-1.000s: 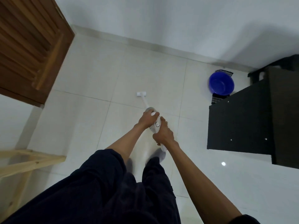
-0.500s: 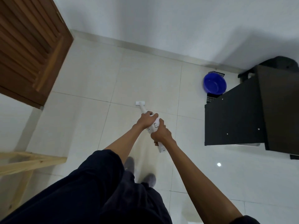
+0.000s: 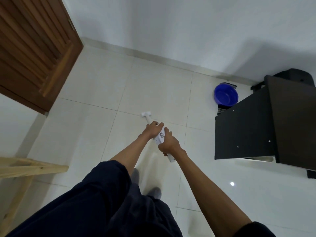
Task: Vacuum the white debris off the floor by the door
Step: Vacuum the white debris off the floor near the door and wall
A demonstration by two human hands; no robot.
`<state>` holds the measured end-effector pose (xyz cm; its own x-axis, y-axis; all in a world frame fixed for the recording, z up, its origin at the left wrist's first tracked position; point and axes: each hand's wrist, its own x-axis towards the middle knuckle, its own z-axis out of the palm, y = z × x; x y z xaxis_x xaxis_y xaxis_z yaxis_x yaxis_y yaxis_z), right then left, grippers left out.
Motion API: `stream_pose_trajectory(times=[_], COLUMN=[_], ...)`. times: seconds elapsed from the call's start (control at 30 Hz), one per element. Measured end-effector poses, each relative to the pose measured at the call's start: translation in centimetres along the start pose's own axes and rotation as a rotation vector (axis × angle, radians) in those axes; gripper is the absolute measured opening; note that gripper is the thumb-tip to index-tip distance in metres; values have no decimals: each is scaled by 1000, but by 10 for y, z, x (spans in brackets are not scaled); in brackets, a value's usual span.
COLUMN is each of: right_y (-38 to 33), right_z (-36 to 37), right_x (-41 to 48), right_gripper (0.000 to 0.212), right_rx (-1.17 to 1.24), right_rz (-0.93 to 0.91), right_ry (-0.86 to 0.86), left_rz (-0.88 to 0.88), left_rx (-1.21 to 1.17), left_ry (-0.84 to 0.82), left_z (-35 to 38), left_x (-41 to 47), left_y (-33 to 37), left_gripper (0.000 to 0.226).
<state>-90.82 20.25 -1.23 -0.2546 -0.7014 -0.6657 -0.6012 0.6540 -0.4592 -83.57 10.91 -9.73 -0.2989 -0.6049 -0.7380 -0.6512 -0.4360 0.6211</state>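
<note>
A white handheld vacuum (image 3: 161, 135) points down at the pale tiled floor (image 3: 95, 86), its small flat nozzle (image 3: 146, 114) close to a grout line in the middle of the room. My left hand (image 3: 152, 129) grips the front of the vacuum body. Just behind it, my right hand (image 3: 168, 143) is closed around the handle. The brown slatted wooden door (image 3: 32, 48) stands at the upper left, well to the left of the nozzle. I cannot make out any white debris against the pale tiles.
A black cabinet (image 3: 266, 124) stands at the right with a blue basin (image 3: 225, 95) on the floor behind it. A light wooden frame (image 3: 25, 166) juts in at the lower left. My dark trousers and grey-socked feet (image 3: 154, 192) are below the vacuum. White wall and skirting run across the back.
The view has shifted as I stepped; the black cabinet and blue basin moved in the frame. Both hands keep the same hold on the vacuum, and the nozzle sits slightly nearer me.
</note>
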Motion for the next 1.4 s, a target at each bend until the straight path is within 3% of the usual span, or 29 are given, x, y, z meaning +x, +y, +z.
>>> stream_pose_trajectory(times=[0.17,0.3,0.47,0.67,0.8,0.9,1.4], right_y=[5,-1,-20,-37,-57,-75,-269], right_z=[4,0,10,25,41,54,107], right_x=[4,8,13,18,22,31,90], right_gripper=[74,76,79,86,90,92,91], right_rx=[-85,-125,-243,-353,-416,-456,-688], right_rz=[-71,-144,-229,-307,-333,-374,-485], right_ry=[-66,-149,-199,-258,-293,-324,-335], left_rz=[-15,-50,-89,-118,-144,-134,-141], left_rx=[-54,-102,-150,-233,-319,-350,-552], left_ry=[80,129,216,308,363,411,523], left_z=[-1,-14,-35,-50,-67,-84,-267], left_x=[-2,-8,-11,-20,-24,-19,13], left_y=[-17,-29,-49,-69,-88,-102,-133], left_gripper=[49,70,80,63,74,55,45])
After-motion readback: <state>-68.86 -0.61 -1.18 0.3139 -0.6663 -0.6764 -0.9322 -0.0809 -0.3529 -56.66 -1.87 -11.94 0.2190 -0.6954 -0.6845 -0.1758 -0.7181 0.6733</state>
